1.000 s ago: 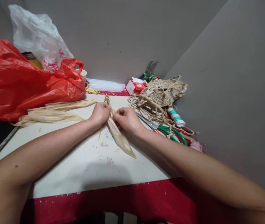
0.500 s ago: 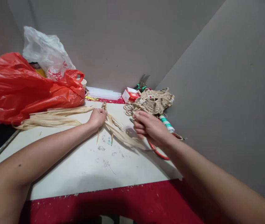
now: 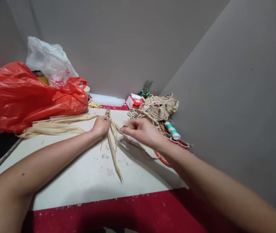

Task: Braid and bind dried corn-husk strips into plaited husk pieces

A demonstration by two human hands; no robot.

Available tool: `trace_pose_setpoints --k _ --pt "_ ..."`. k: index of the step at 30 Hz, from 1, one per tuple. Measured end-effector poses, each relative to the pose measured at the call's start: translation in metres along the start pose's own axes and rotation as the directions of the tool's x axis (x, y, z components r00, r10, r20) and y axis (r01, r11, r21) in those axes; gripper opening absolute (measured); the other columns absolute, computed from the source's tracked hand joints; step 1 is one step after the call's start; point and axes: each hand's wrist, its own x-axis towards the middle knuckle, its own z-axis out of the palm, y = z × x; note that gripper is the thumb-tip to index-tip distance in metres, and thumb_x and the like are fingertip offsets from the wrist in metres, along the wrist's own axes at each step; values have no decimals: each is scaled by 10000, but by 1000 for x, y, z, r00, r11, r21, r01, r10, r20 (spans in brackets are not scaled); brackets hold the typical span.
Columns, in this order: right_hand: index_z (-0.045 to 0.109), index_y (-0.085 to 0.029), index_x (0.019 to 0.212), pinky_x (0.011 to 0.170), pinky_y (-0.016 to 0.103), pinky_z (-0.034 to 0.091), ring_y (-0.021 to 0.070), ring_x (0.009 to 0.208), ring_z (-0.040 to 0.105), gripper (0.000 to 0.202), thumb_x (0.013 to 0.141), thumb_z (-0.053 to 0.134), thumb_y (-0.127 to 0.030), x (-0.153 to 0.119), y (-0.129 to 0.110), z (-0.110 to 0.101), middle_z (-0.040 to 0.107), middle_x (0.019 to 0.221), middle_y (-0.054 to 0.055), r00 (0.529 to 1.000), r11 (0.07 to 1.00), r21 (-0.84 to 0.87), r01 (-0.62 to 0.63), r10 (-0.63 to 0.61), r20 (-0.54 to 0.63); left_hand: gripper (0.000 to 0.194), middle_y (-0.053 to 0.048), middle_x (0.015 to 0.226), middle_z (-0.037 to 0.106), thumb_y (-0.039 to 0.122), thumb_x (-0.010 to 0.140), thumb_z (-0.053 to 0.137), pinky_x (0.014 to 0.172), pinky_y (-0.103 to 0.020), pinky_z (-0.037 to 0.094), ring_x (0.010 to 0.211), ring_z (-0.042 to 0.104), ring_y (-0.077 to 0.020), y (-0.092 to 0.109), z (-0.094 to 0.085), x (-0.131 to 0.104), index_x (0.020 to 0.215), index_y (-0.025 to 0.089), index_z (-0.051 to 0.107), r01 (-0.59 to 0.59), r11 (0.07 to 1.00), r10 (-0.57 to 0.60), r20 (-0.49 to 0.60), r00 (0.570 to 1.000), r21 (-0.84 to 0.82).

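Near the middle of the white board [image 3: 79, 181], my left hand [image 3: 102, 125] is closed on a bundle of pale dry husk strips [image 3: 113, 154] just below a small knotted brown end [image 3: 107, 113]. One strip hangs from it toward the front of the board. To the right, my right hand [image 3: 140, 129] is closed, with thumb and fingers pinched at a thin twisted cord [image 3: 138, 145] that runs from the bundle. The cord's far end lies near a red ring-like handle [image 3: 162, 159], partly hidden under my right forearm.
A red plastic bag [image 3: 18, 97], a clear bag [image 3: 48, 58] and loose husks [image 3: 55, 128] lie left. Behind are clear sticks [image 3: 107, 100], a red-white box [image 3: 134, 101] and green-handled pliers [image 3: 145, 91]. Coiled rope [image 3: 159, 108] and a thread spool [image 3: 172, 130] lie right.
My right hand has moved left, closer to my left hand. The wide husk strip that stretched right now hangs toward the front. My left hand keeps its hold, and the view has shifted slightly.
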Motion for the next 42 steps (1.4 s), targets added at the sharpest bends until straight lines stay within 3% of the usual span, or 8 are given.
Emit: trace_pose_setpoints --k 3,6,12,17,24,35,38,42 --pt "480 -161 504 431 225 208 63 442 296 254 615 664 -296 18 16 49 376 454 -57 977 995 -42 -88 94 189 137 38 458 478 219 681 549 494 -213 318 459 413 -94 0 0 -1 565 159 507 15 998 -15 10 1000 -59" --pt "478 -162 523 410 220 206 58 410 300 216 611 634 -282 28 29 68 389 435 -64 956 977 82 -197 173 238 118 44 445 457 184 656 555 490 -212 315 445 400 -87 1 -1 -2 557 161 496 45 992 -43 25 999 -114" --pt "513 -152 560 390 211 156 36 368 229 220 600 651 -318 24 30 60 338 406 -95 951 929 279 -242 171 257 144 49 408 428 187 679 523 459 -206 303 422 368 -84 3 -1 -3 540 168 489 62 990 -60 24 998 -130" --pt "423 -168 471 384 214 135 33 356 225 315 634 632 -339 25 31 64 351 387 -79 942 930 277 -240 154 299 131 37 455 479 166 680 517 483 -209 326 454 406 -88 0 0 -1 550 160 500 24 996 -25 -10 1000 -83" --pt "447 -162 423 385 206 185 45 353 276 299 657 577 -294 31 33 71 394 369 -47 953 953 239 -189 119 280 87 8 507 542 131 676 507 530 -229 357 489 475 -110 -4 1 1 599 153 541 26 995 -26 1 1000 -91" --pt "418 -176 461 397 207 195 52 376 274 217 622 545 -250 34 37 75 371 401 -61 969 957 243 -161 107 221 127 36 474 485 32 564 465 497 -214 324 453 418 -83 1 0 -2 551 156 491 56 993 -52 39 998 -100" --pt "421 -182 500 424 216 217 66 418 292 159 626 504 -233 35 39 76 360 441 -62 983 991 122 -45 22 180 124 42 482 481 29 529 498 473 -200 293 456 404 -73 1 0 -3 546 152 490 43 994 -37 61 997 -102" --pt "401 -182 466 466 236 216 82 471 304 197 639 493 -207 37 48 68 348 441 -50 994 970 -217 108 -111 2 109 51 421 426 129 616 538 444 -199 273 416 350 -70 3 -1 -5 530 166 482 51 993 -46 51 998 -104"
